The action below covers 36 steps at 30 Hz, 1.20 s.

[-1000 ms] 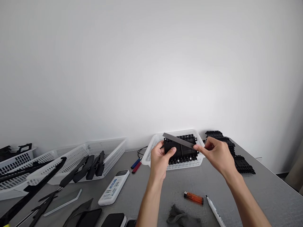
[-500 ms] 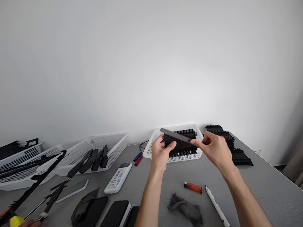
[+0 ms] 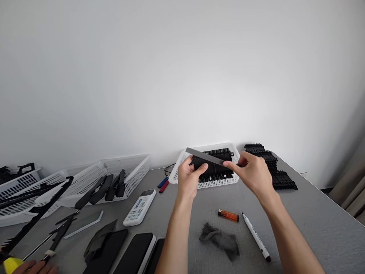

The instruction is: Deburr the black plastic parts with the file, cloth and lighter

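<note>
My left hand [image 3: 188, 179] grips a black plastic part [image 3: 212, 168] held above the grey table. My right hand [image 3: 252, 173] pinches the end of a thin grey metal strip [image 3: 203, 156] that lies across the top of that black part. Both hands hover just in front of a white mesh basket [image 3: 182, 158] that holds more black parts.
A lighter [image 3: 228, 215], a marker [image 3: 256, 237] and a grey rag [image 3: 219, 240] lie near me. A remote [image 3: 139, 207], phones [image 3: 136, 254], white baskets [image 3: 94, 182] with black strips are at left. Stacked black parts [image 3: 273, 169] sit right. Another person's hand [image 3: 31, 267] shows bottom left.
Both hands with the black part and strip have drifted slightly left and up in view as my head tilted. The other person's hand came into view at bottom left.
</note>
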Each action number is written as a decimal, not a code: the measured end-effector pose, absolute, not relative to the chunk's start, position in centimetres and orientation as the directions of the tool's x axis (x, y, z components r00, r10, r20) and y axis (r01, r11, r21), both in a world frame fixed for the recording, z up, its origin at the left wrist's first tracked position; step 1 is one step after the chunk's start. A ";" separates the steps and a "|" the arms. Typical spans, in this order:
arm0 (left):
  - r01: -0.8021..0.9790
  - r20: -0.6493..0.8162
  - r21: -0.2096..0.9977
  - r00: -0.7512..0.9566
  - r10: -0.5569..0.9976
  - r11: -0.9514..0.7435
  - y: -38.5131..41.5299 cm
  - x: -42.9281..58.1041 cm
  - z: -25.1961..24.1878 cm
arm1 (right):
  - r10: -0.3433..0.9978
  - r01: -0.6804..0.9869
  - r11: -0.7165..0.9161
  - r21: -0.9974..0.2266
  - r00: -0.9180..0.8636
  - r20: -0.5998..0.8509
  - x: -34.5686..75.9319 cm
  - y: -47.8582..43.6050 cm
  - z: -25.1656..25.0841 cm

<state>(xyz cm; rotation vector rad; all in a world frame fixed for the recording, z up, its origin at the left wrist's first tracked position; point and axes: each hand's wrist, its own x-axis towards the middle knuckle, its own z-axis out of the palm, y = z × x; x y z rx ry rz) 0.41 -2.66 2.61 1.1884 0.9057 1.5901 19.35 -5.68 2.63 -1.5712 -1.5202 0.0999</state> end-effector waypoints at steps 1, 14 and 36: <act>-0.261 0.280 0.917 -0.118 0.953 -0.302 -2.6 0.2 2.6 | 0.823 0.743 0.174 -0.646 0.250 0.510 19.9 -5.6 2.6; -0.246 0.272 0.925 -0.102 0.957 -0.290 -2.6 0.4 2.6 | 0.819 0.734 0.171 -0.657 0.265 0.508 20.3 -6.3 3.2; -0.290 0.206 0.931 -0.091 0.974 -0.224 -2.0 -0.5 2.4 | 0.789 0.701 0.166 -0.694 0.328 0.520 22.5 -5.2 2.9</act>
